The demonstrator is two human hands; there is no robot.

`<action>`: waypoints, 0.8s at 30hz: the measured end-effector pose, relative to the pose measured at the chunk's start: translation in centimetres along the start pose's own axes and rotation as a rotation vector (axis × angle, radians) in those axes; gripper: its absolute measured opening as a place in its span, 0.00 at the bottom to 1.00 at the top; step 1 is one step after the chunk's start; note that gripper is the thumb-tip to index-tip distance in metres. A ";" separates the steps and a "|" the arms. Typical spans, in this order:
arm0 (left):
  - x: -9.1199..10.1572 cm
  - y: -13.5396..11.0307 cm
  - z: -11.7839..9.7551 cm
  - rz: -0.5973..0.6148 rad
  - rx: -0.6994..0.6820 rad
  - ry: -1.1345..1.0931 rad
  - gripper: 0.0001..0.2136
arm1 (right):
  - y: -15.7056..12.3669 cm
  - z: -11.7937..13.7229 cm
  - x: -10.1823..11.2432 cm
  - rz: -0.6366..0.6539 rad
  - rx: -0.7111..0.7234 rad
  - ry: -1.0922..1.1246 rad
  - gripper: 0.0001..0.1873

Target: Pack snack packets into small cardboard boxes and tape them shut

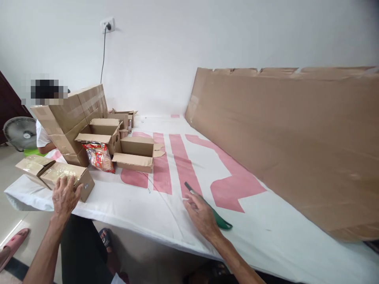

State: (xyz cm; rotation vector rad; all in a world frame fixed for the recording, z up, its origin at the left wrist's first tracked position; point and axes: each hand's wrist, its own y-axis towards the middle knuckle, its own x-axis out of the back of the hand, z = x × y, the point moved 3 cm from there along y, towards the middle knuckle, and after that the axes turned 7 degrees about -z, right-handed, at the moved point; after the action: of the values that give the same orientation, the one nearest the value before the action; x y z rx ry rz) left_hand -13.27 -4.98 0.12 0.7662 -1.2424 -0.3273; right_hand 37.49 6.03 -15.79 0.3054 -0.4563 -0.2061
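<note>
One box under left hand, one cutter in right hand.

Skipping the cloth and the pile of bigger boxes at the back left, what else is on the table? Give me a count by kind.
Small taped boxes: 2
Snack bag: 1
Green-handled cutting tool: 1
Large cardboard sheet: 1
Total: 5
</note>
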 end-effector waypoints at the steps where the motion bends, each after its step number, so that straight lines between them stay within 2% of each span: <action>1: 0.4 -0.2 -0.8 0.010 -0.020 0.011 0.22 | -0.1 0.6 -0.3 0.006 0.000 0.018 0.24; 4: 2.0 -0.8 -4.1 0.023 -0.060 0.026 0.20 | -0.4 3.0 -1.4 0.059 -0.012 0.081 0.25; 8: 4.3 -2.5 -10.7 0.012 -0.112 -0.026 0.19 | -1.6 6.7 -3.1 0.245 0.014 0.169 0.28; 12: 6.7 -5.5 -18.6 0.041 -0.177 -0.200 0.19 | -3.4 9.6 -4.1 0.445 0.076 0.251 0.45; 14: 7.8 -6.9 -21.9 0.059 -0.239 -0.335 0.21 | -4.1 10.3 -4.0 0.457 0.108 0.267 0.52; 16: 8.5 -7.4 -24.0 0.089 -0.336 -0.518 0.22 | -4.4 10.2 -3.4 0.400 0.131 0.266 0.55; 17: 8.6 -7.1 -24.2 0.109 -0.373 -0.631 0.21 | -4.4 9.8 -3.0 0.360 0.133 0.260 0.55; 19: 7.9 -5.1 -22.6 0.147 -0.351 -0.858 0.19 | -4.6 8.3 -2.1 0.284 0.124 0.236 0.54; 21: 5.5 -1.4 -18.7 0.144 -0.124 -0.979 0.19 | -4.9 6.4 -1.5 0.239 0.114 0.198 0.53; 23: 1.8 2.7 -13.8 0.091 0.157 -0.920 0.22 | -5.5 4.5 -1.3 0.233 0.105 0.160 0.53; 24: -0.3 4.4 -11.8 0.070 0.260 -0.852 0.27 | -5.8 3.6 -1.3 0.241 0.096 0.142 0.53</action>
State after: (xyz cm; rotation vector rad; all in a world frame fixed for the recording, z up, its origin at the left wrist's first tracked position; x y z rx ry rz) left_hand -3.20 2.42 1.48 0.8284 -2.1397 -0.4626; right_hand 33.93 0.06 -15.16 0.3537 -0.3587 0.0722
